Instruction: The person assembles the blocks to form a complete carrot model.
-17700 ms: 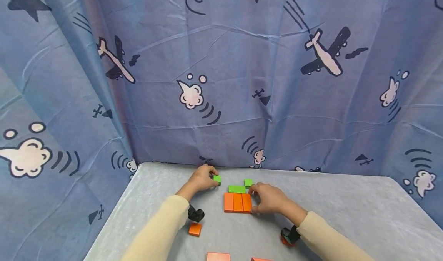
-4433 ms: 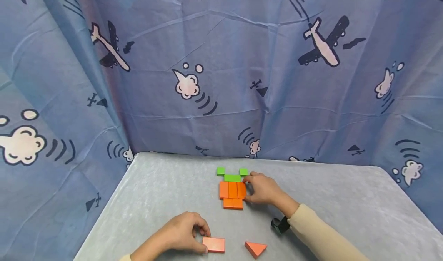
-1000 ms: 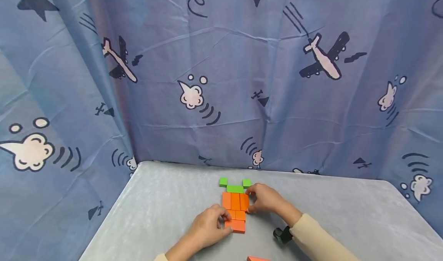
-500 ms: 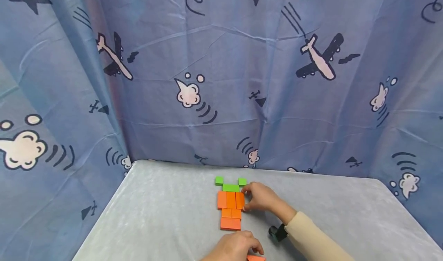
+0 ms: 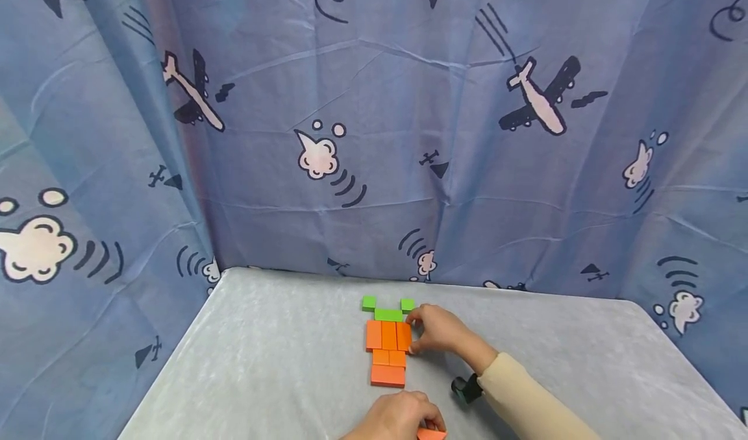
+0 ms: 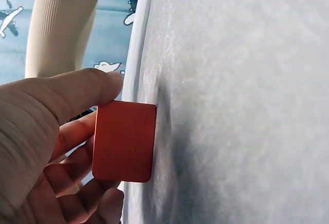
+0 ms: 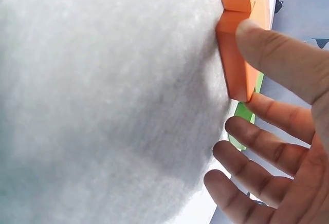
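Low on the table, my left hand pinches a triangular orange-red block; the left wrist view shows a flat side of that block between thumb and fingers. My right hand has its thumb and index finger at opposite ends of the rightmost orange block, in a row of three. Two small orange blocks lie below this row, with a red-orange rectangular block under them. Above it are a green rectangular block and two green cubes, left and right.
A pale grey cloth covers the table. Behind it hangs a blue curtain printed with planes and clouds. A black wrist device sits below the right forearm.
Small orange blocks and the red-orange rectangle have joined the arrangement's lower end. My left hand released that rectangle, moved down and took the triangular block. My right hand stays at the orange row.
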`<state>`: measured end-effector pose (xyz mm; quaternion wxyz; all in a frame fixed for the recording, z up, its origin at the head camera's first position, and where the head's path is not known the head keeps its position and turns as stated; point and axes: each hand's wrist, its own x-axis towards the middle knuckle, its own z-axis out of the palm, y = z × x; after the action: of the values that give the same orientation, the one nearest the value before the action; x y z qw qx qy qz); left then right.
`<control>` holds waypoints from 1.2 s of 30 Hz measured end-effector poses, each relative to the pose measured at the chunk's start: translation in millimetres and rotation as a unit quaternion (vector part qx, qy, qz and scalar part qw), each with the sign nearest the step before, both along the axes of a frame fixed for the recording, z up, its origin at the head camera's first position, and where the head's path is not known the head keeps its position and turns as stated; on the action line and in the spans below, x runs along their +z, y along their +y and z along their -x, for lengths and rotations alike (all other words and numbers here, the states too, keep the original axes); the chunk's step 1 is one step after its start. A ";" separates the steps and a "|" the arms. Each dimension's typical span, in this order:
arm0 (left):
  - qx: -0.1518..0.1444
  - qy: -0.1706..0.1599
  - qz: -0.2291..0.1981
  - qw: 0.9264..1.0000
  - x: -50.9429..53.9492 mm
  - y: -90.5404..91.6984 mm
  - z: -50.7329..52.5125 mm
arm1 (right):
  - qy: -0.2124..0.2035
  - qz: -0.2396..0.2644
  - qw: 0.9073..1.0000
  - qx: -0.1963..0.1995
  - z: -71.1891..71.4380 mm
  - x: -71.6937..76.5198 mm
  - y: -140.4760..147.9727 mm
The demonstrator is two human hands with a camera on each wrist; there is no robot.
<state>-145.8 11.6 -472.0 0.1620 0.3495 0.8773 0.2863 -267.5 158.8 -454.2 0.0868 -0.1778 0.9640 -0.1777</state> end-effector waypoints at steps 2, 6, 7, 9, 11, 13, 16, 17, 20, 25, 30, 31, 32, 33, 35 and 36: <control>0.000 -0.001 -0.005 1.000 0.3 -1.9 -1.3 | 0.001 -0.001 1.000 -0.001 -0.7 -1.0 0.0; 0.013 -0.003 -0.028 1.000 2.2 -8.6 -2.7 | 0.004 0.000 1.000 -0.004 0.0 -1.4 0.1; 0.017 0.002 -0.035 0.999 3.2 -10.9 -2.8 | 0.007 0.000 1.000 -0.004 0.2 -0.7 -0.2; 0.024 0.015 -0.049 0.998 4.8 -15.6 -2.5 | 0.009 0.001 1.000 -0.003 0.8 0.8 -0.5; 0.032 0.026 -0.060 0.997 6.2 -20.5 -1.7 | 0.010 -0.001 1.000 -0.002 1.0 1.8 -1.1; 0.044 0.041 -0.063 0.996 6.6 -24.8 -0.8 | 0.006 -0.003 1.000 -0.003 0.9 2.4 -1.3; 0.070 0.039 -0.071 0.994 6.5 -30.9 2.5 | 0.004 -0.005 1.000 -0.004 0.4 2.5 -1.1; 0.077 0.037 -0.073 0.994 6.1 -32.8 4.0 | 0.003 -0.006 1.000 -0.004 0.1 2.6 -1.1; 0.091 0.039 -0.073 0.992 5.1 -38.5 9.3 | -0.001 -0.005 1.000 -0.007 -0.8 2.3 -0.7; 0.106 0.072 -0.069 0.989 3.1 -46.0 19.0 | 0.004 -0.004 1.000 -0.008 0.4 1.9 0.4; 0.113 0.082 -0.057 0.989 -1.0 -49.6 23.7 | 0.012 -0.012 1.000 0.001 -0.6 -3.1 0.9; 0.114 0.081 -0.055 0.989 -1.4 -49.6 24.5 | 0.015 -0.012 1.000 0.004 -0.8 -3.6 0.8; 0.115 0.078 -0.055 0.989 -1.6 -49.4 25.2 | 0.020 -0.014 1.000 0.006 -1.0 -4.0 0.8; 0.116 0.077 -0.054 0.989 -1.6 -49.0 26.1 | 0.025 -0.015 1.000 0.009 -1.1 -4.2 0.9; 0.117 0.078 -0.054 0.989 -1.5 -48.2 28.2 | 0.036 -0.018 0.999 0.012 -0.6 -4.0 1.3; 0.116 0.079 -0.053 0.989 -1.4 -47.8 29.3 | 0.039 -0.020 0.999 0.013 -0.4 -3.7 1.8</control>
<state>-175.1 -36.2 -473.4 0.0391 0.2750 0.9054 0.3212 -267.1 160.6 -458.0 0.0548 -0.1949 0.9678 -0.1497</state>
